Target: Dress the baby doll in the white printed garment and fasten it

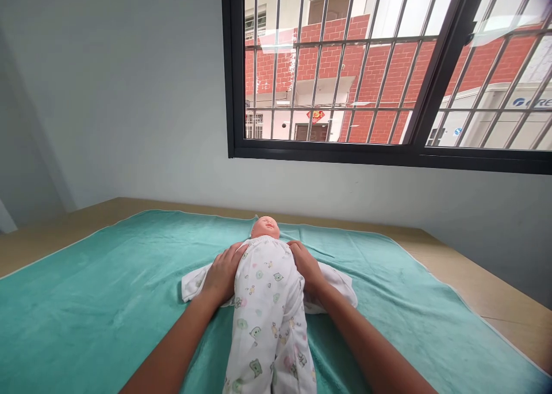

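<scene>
A baby doll [265, 226] lies face up, its head at the far end. White printed baby pants [269, 290] spread over its body, with the waistband just below the head and the legs reaching toward me. My left hand [224, 270] holds the pants' left edge near the waistband, thumb hidden. On the opposite edge, my right hand [305, 263] has its fingers curled around the fabric. Beneath the hands a white garment shows, its left sleeve [194, 282] and right sleeve [338, 282] stretched out sideways. Most of the doll's body is covered.
A green blanket [121, 290] with soft wrinkles lies under the doll. It covers much of a wooden surface [513, 319], whose edges show at both sides and the back. Behind stand a pale wall [129, 95] and a black-framed window [323, 152] with metal bars.
</scene>
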The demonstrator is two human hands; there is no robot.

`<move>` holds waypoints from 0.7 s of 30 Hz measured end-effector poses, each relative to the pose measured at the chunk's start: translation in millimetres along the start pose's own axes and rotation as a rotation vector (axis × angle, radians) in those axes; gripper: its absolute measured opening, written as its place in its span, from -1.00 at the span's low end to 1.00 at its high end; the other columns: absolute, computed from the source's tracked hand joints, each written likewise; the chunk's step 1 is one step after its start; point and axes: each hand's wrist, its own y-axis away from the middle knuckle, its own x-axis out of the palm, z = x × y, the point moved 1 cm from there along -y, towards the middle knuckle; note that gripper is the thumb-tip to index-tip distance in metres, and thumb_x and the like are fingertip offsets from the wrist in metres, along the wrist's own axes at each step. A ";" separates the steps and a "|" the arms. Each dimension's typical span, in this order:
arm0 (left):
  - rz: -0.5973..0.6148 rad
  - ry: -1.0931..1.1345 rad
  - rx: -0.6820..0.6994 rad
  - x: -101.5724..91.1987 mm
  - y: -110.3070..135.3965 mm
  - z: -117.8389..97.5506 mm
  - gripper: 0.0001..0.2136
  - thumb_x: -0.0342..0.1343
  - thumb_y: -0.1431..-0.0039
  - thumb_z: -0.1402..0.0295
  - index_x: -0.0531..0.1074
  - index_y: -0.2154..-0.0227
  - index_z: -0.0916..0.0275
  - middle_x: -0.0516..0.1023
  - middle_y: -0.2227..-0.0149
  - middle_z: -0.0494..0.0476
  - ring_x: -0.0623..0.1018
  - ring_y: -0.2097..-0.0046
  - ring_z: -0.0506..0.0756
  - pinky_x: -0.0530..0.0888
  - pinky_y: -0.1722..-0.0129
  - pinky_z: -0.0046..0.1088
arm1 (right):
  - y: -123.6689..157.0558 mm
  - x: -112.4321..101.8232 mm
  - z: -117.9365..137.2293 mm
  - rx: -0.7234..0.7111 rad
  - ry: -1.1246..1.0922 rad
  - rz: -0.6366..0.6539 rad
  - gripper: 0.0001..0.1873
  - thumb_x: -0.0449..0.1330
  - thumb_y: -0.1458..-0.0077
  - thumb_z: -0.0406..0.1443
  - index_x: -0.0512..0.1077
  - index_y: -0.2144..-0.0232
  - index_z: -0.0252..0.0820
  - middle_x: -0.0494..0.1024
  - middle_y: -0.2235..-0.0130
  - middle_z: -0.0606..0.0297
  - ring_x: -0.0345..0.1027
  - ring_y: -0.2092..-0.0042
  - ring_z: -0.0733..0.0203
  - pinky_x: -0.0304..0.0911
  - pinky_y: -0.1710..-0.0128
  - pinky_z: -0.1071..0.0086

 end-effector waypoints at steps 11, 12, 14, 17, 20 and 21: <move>0.003 0.014 -0.014 -2.5 -0.5 -2.4 -0.45 -0.04 -0.19 0.48 0.08 -0.24 0.08 0.27 -0.25 0.16 0.34 -0.19 0.19 0.32 -0.10 -0.22 | -0.4 1.0 -2.4 -0.011 0.013 0.008 -0.78 0.05 -0.05 -0.37 0.30 0.19 -0.12 0.39 -0.06 0.21 0.29 0.02 0.14 0.16 0.15 0.41; 0.001 0.019 -0.015 -2.7 -0.4 -2.5 -0.45 -0.04 -0.18 0.48 0.08 -0.23 0.08 0.27 -0.25 0.16 0.34 -0.19 0.19 0.32 -0.10 -0.22 | -0.3 0.8 -2.4 -0.009 0.010 0.007 -0.78 0.05 -0.05 -0.37 0.30 0.19 -0.11 0.39 -0.07 0.21 0.29 0.02 0.14 0.16 0.14 0.41; -0.003 0.025 -0.017 -2.8 -0.3 -2.6 -0.45 -0.02 -0.17 0.48 0.09 -0.23 0.08 0.28 -0.24 0.16 0.35 -0.19 0.19 0.32 -0.10 -0.22 | -0.3 0.6 -2.5 -0.010 0.004 0.008 -0.78 0.06 -0.05 -0.36 0.31 0.19 -0.11 0.39 -0.06 0.22 0.30 0.02 0.14 0.16 0.13 0.41; -0.007 0.031 -0.017 -2.4 -0.3 -2.7 -0.45 -0.01 -0.17 0.46 0.09 -0.23 0.06 0.28 -0.24 0.16 0.36 -0.18 0.20 0.33 -0.09 -0.21 | -1.0 0.8 -2.8 -0.007 -0.012 0.016 -0.76 0.06 -0.06 -0.35 0.32 0.17 -0.12 0.39 -0.07 0.21 0.30 0.01 0.14 0.17 0.11 0.40; -0.009 0.038 -0.020 -1.3 -0.7 -1.9 -0.47 -0.03 -0.18 0.47 0.10 -0.22 0.06 0.28 -0.24 0.16 0.36 -0.18 0.19 0.32 -0.09 -0.22 | -1.7 0.0 -2.4 -0.004 -0.045 0.030 -0.74 0.06 -0.06 -0.36 0.34 0.15 -0.13 0.39 -0.09 0.18 0.31 -0.01 0.11 0.18 0.10 0.36; -0.009 0.039 -0.019 -0.9 -0.8 -1.6 -0.47 -0.03 -0.18 0.47 0.11 -0.22 0.07 0.29 -0.24 0.15 0.36 -0.18 0.19 0.32 -0.09 -0.22 | -1.8 -1.1 -2.1 -0.002 -0.069 0.032 -0.74 0.07 -0.05 -0.35 0.35 0.15 -0.13 0.39 -0.09 0.17 0.31 -0.02 0.09 0.19 0.09 0.34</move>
